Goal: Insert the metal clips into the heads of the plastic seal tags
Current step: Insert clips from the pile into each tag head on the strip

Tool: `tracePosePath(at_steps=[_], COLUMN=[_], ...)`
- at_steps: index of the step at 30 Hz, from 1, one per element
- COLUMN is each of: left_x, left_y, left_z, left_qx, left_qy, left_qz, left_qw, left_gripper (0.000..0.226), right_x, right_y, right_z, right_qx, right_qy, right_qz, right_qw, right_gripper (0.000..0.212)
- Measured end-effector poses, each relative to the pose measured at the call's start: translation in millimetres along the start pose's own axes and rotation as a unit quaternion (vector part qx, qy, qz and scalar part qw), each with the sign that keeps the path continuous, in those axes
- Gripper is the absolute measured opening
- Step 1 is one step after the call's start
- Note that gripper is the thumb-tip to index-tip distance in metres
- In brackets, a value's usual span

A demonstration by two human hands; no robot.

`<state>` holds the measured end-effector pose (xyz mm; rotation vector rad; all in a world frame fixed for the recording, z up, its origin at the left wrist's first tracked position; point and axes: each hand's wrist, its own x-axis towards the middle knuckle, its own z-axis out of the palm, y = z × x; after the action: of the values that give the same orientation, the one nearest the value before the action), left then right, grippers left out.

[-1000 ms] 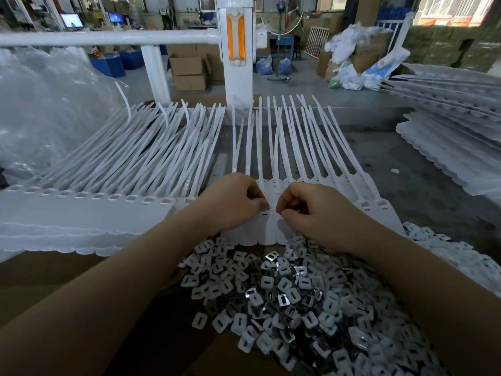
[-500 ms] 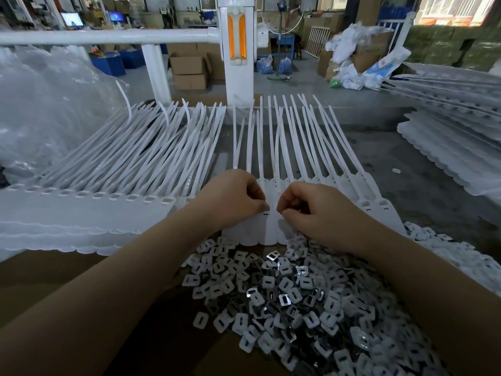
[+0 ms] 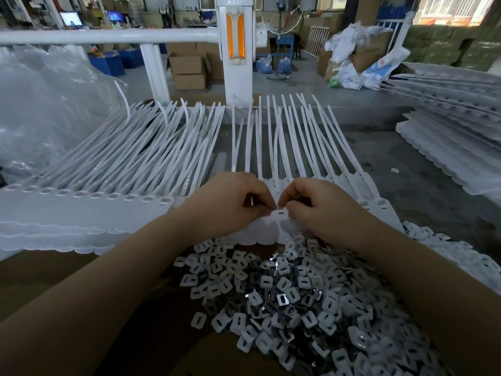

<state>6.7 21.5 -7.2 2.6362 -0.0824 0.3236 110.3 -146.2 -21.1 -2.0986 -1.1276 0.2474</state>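
Observation:
A fan of white plastic seal tags (image 3: 282,147) lies in front of me, heads toward me, tails pointing away. My left hand (image 3: 230,202) and my right hand (image 3: 317,204) meet over one tag head (image 3: 280,213) with a slot in it. Both hands have curled fingers, fingertips pinching at that head; a small clip between them is hidden by the fingers. A heap of small metal clips and white plastic pieces (image 3: 292,299) lies just below my hands on brown cardboard.
A stack of more seal tags (image 3: 108,169) fills the left side, another stack (image 3: 447,137) sits at the right. A clear plastic bag (image 3: 40,104) is at far left. A white railing post (image 3: 235,50) stands behind the table.
Both hands stay at the same tag head; the fingertips have closed in slightly toward each other. Nothing else has moved.

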Motion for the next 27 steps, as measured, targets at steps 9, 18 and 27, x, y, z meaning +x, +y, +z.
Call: tracePosePath(at_steps=[9, 18, 27], left_x=[-2.6, -2.5, -2.3], left_y=[14.4, 21.1, 13.2], left_z=[12.4, 19.8, 2.1], left_qx=[-0.077, -0.065, -0.276], left_qy=[-0.077, -0.074, -0.003], left_qz=[0.045, 0.035, -0.134], left_qw=[0.993, 0.995, 0.952], left_gripper=[0.021, 0.007, 0.007], right_x=[1.4, 1.1, 0.8], right_y=[2.3, 0.2, -1.9], right_z=[-2.9, -2.0, -7.7], right_qx=[0.038, 0.013, 0.099], right_qy=[0.022, 0.023, 0.021], right_qz=[0.029, 0.030, 0.043], right_qw=[0.999, 0.999, 0.994], right_gripper=[0.024, 0.025, 0.028])
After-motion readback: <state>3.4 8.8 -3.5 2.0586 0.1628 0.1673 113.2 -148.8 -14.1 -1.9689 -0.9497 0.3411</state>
